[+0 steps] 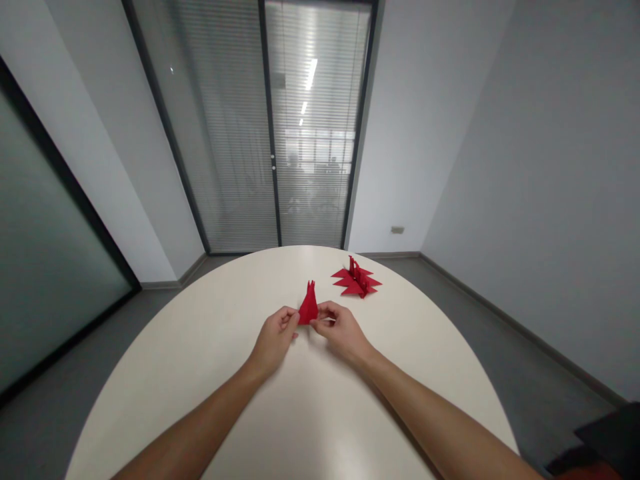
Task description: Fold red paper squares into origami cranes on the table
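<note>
Left hand point(281, 332) and right hand point(341, 327) pinch red origami point(309, 307) — probably paper.

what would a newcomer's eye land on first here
Probably the small red folded paper piece, pinched between the left hand and the right hand over the pale round table. Next comes the spiky cluster of red folded paper lying beyond the right hand, near the table's far edge.
</note>
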A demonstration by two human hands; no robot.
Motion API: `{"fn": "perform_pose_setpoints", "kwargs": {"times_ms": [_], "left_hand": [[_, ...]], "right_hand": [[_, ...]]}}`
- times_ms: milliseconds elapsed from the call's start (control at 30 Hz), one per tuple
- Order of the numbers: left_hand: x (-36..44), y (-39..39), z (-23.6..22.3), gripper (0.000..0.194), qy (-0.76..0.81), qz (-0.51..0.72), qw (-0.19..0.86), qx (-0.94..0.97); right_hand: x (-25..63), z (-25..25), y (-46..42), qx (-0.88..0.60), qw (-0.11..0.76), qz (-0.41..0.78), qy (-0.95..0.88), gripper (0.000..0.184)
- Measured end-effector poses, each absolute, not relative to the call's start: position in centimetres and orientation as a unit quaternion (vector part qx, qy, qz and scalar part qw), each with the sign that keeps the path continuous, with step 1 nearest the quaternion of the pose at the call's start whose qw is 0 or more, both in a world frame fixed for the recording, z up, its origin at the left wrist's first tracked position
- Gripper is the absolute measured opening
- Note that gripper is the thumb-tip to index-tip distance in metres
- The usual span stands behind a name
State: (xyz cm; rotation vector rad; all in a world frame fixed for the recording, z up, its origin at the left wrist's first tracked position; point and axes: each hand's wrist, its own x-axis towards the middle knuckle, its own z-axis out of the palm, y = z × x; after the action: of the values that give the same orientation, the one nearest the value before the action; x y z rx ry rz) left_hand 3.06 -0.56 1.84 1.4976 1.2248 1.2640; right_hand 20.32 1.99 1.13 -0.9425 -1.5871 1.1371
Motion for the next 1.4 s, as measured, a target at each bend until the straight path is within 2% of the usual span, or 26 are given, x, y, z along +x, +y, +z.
{"fn": "perform_pose_setpoints", "kwargs": {"times_ms": [133, 567, 633, 733, 833, 900, 1167, 1400], "left_hand": [[3.0, -0.4, 1.5, 0.028, 0.483, 0.502, 0.414, 0.586], [2.9, 0.4, 0.6, 0.025, 0.476, 0.536, 0.411, 0.562], [2.8, 0.5, 0.5, 0.03, 0.471, 0.544, 0.415, 0.556], [2.7, 0.6, 0.6, 0.039, 0.466, 0.536, 0.409, 0.572], [2.7, 0.4, 0.8, 0.027, 0.471, 0.523, 0.394, 0.591], [2.7, 0.3, 0.8, 0.023, 0.479, 0.51, 0.4, 0.592], [2.5, 0.2, 0.7, 0.028, 0.498, 0.487, 0.439, 0.568], [2.6, 0.3, 0.6, 0.038, 0.476, 0.506, 0.476, 0.539]], "right_hand": [[20.3, 1.0, 2.2, -0.384, 0.482, 0.466, -0.635, 0.023], [20.5, 0.7, 2.3, -0.357, 0.508, 0.511, -0.595, 0.05], [20.5, 0.6, 2.4, -0.355, 0.495, 0.512, -0.606, 0.049], [20.5, 0.5, 2.5, -0.355, 0.476, 0.503, -0.628, 0.036], [20.6, 0.6, 2.5, -0.353, 0.466, 0.502, -0.637, 0.026], [20.8, 0.6, 2.6, -0.349, 0.457, 0.517, -0.634, 0.027], [21.3, 0.1, 3.1, -0.332, 0.426, 0.569, -0.62, 0.036], [21.5, 0.6, 2.8, -0.335, 0.432, 0.564, -0.619, 0.041]]}}
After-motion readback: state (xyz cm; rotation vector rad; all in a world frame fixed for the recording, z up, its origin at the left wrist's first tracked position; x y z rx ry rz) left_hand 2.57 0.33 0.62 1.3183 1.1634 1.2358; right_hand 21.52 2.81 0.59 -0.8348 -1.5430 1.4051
